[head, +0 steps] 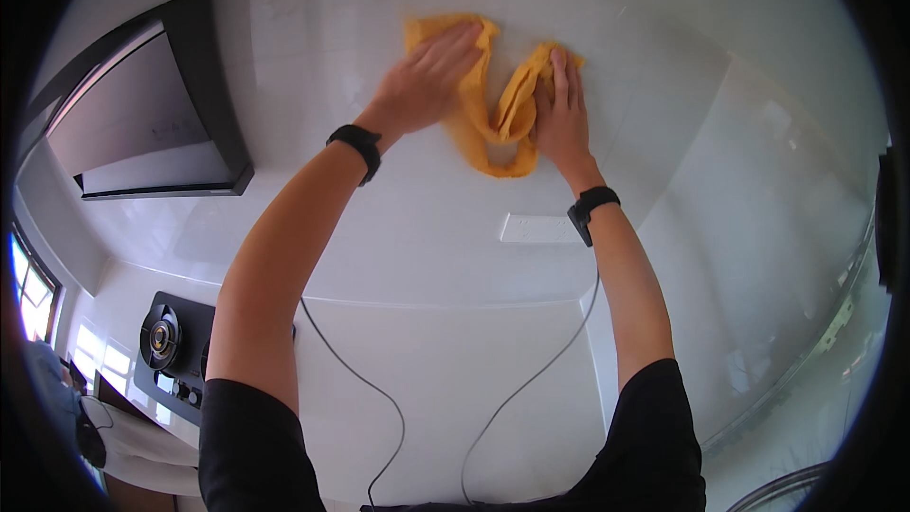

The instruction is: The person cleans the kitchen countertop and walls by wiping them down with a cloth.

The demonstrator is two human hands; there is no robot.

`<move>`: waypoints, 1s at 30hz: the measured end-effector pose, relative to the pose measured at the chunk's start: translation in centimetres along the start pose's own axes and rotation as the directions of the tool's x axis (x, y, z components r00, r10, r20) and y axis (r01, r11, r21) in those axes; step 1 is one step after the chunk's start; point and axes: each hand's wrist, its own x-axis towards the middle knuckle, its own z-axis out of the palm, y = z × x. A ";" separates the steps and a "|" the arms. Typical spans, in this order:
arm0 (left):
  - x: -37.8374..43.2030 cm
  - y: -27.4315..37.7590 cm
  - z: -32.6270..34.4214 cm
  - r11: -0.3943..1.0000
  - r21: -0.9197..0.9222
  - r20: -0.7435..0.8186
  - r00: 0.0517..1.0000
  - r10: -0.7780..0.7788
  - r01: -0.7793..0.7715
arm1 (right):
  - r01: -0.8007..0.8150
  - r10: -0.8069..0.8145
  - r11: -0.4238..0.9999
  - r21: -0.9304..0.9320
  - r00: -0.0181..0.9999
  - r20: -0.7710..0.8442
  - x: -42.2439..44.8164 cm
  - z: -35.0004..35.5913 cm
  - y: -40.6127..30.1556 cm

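Note:
Both hands are raised against a glossy, light-coloured wall (341, 71), with a yellow cloth (475, 101) under them. My left hand (426, 78), slightly blurred, lies over the cloth's upper left part with the fingers pointing up and to the right. At the cloth's right end, my right hand (565, 117) presses a bunched part to the wall, fingers upward. Between the hands the cloth sags in a loose U-shaped fold. A black band circles each wrist. Below my right hand, a white socket plate (537, 229) is fixed to the wall, partly covered by the wristband.
A dark range hood (149, 121) juts out at left above a gas stove (174, 341). The pale countertop (441, 370) runs below my arms. Thin grey cables (402, 416) hang before me. Another person (57, 384) stands at far left, near a window (32, 291).

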 end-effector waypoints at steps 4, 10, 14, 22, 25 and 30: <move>-3.7 3.1 0.8 0.988 -0.106 0.140 0.982 0.129 -0.115 | 0.220 -0.232 0.971 0.092 0.961 0.153 -5.5 0.1 -0.7; -9.7 5.8 1.3 0.935 -0.284 0.321 0.898 0.300 -0.211 | 0.235 -0.263 0.965 0.119 0.894 0.364 -12.9 -0.2 -3.4; -7.8 5.7 0.8 0.894 -0.418 0.381 0.863 0.333 -0.161 | 0.374 -0.403 0.915 0.149 0.843 0.357 -9.9 -1.4 -0.1; 3.0 -2.3 -0.5 0.996 -0.076 -0.095 0.995 0.030 -0.037 | 0.031 -0.027 0.998 -0.053 0.997 0.073 4.2 -3.0 3.4; 4.1 -2.8 -1.1 0.999 -0.030 -0.210 0.977 -0.042 0.036 | -0.071 0.070 0.997 -0.040 0.997 -0.028 6.0 -2.2 2.4; 2.2 1.3 -0.9 0.969 -0.081 -0.131 0.961 -0.243 0.234 | -0.168 0.172 0.985 0.044 0.981 -0.089 3.3 -1.2 -0.9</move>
